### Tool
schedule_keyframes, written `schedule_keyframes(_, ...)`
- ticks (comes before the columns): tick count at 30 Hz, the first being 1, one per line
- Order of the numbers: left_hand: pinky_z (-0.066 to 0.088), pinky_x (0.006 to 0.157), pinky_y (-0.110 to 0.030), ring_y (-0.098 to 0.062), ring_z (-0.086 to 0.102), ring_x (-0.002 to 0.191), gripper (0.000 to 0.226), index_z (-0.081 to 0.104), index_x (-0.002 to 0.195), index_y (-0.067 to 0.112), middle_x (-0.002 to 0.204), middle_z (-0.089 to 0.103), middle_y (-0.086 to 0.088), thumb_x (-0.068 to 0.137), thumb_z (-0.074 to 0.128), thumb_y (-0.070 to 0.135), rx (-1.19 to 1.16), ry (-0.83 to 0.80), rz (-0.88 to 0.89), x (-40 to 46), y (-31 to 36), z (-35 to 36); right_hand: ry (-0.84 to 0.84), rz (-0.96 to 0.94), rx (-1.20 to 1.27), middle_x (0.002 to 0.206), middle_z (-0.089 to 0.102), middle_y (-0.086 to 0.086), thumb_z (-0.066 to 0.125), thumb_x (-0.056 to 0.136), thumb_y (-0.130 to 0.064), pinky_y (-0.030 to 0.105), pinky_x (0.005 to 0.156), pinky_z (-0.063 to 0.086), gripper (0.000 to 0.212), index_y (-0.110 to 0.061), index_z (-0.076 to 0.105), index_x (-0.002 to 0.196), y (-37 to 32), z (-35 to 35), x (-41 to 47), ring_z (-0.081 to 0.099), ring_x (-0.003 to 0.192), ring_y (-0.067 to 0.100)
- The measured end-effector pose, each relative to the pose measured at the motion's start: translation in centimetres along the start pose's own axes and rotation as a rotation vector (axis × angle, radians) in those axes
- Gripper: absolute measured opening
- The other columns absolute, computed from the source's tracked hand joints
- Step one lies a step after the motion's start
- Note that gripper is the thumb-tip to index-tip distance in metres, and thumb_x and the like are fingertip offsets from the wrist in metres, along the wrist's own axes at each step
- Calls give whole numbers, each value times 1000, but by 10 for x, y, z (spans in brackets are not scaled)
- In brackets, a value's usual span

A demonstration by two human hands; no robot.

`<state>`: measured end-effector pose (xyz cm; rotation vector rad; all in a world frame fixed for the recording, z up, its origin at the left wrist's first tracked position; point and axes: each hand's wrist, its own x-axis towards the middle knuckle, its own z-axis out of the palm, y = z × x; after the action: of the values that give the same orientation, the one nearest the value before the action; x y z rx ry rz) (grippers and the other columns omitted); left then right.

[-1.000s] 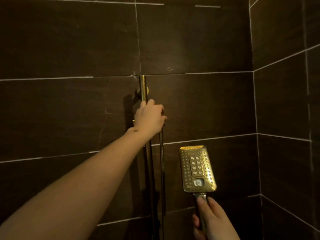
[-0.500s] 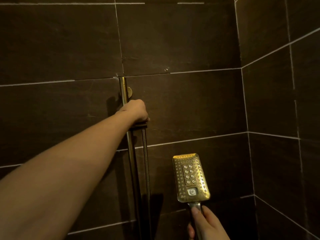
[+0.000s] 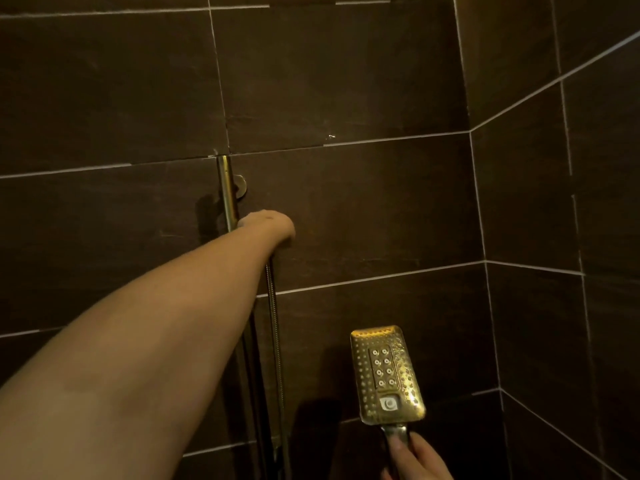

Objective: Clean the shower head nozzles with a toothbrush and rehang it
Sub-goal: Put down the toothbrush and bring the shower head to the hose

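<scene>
A gold rectangular shower head (image 3: 386, 375) faces me at the lower right, nozzles in view, held upright by its handle in my right hand (image 3: 415, 459). My left hand (image 3: 273, 225) reaches up to the gold slide rail (image 3: 227, 188) on the dark tiled wall and is curled over the holder there; the holder itself is hidden under the hand. The metal hose (image 3: 273, 327) hangs straight down from below that hand. No toothbrush is in view.
Dark brown wall tiles with pale grout lines fill the view. A wall corner (image 3: 476, 202) runs down at the right, close to the shower head. A round wall mount (image 3: 240, 185) fixes the rail's top end.
My left hand has turned over and closed down on the holder on the rail. The shower head has sunk lower in view as my head turned right and up.
</scene>
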<state>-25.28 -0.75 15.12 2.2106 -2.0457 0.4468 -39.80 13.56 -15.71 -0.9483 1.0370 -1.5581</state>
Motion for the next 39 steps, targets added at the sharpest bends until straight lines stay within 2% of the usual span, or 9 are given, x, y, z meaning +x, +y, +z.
schedule_keyframes(6,51,87,-38,-25,57,81,10,58,91,4,86,55,-11,96,53,11,76,-19,-17,-8,5,-10,33,33,22,54,52,22,53,97,-1,21,40,40,13,10,60,93,3,-13,2,51,46,27)
schedule_keyframes(11,53,97,-40,-29,63,94,22,64,112,-5,98,60,-15,98,50,5,-25,128,94,-25,16,-48,65,102,54,49,52,19,54,98,-8,27,45,38,14,4,59,92,2,-19,12,47,42,23)
schedule_keyframes(14,58,90,-46,-31,70,83,18,65,107,-5,92,67,-16,96,52,2,-154,226,149,-21,18,-65,63,92,79,46,50,15,61,93,-1,24,40,36,6,1,56,96,-3,-17,13,45,39,22)
schedule_keyframes(18,55,80,-34,-33,69,101,31,64,119,-3,114,70,-18,97,62,19,-347,295,247,-41,16,-56,-13,66,99,49,42,11,61,91,2,20,36,31,19,0,45,99,-14,-16,9,36,33,17)
schedule_keyframes(21,55,68,-34,-30,69,104,20,51,119,4,122,66,-14,104,45,16,-661,265,353,-74,12,-26,-70,23,134,54,44,9,62,91,-2,21,37,31,19,-2,48,103,-23,-15,-1,37,36,17)
schedule_keyframes(23,50,57,-27,-20,68,80,6,48,105,13,100,65,-3,105,44,17,-788,248,392,-102,6,8,-106,5,180,59,47,6,66,89,-6,22,37,32,24,-4,51,107,-30,-12,-10,39,40,14)
schedule_keyframes(27,40,43,-21,-16,57,52,22,43,83,20,74,57,-9,104,47,22,-1084,135,428,-147,-7,106,-159,-51,234,64,51,-2,74,83,-9,21,37,33,35,-9,52,110,-34,-2,-29,40,46,8)
schedule_keyframes(34,40,45,-21,-7,52,41,16,51,87,12,61,57,-15,101,53,17,-1274,-83,376,-218,-8,228,-149,-92,150,86,66,9,77,81,-8,22,40,39,37,-5,53,108,-12,18,-51,46,46,7)
schedule_keyframes(39,45,48,-22,-8,58,45,15,58,84,13,51,60,2,100,56,14,-1342,-87,322,-244,-13,262,-124,-128,-99,73,70,-3,80,79,-12,25,41,43,44,-5,51,110,14,17,-69,52,46,10)
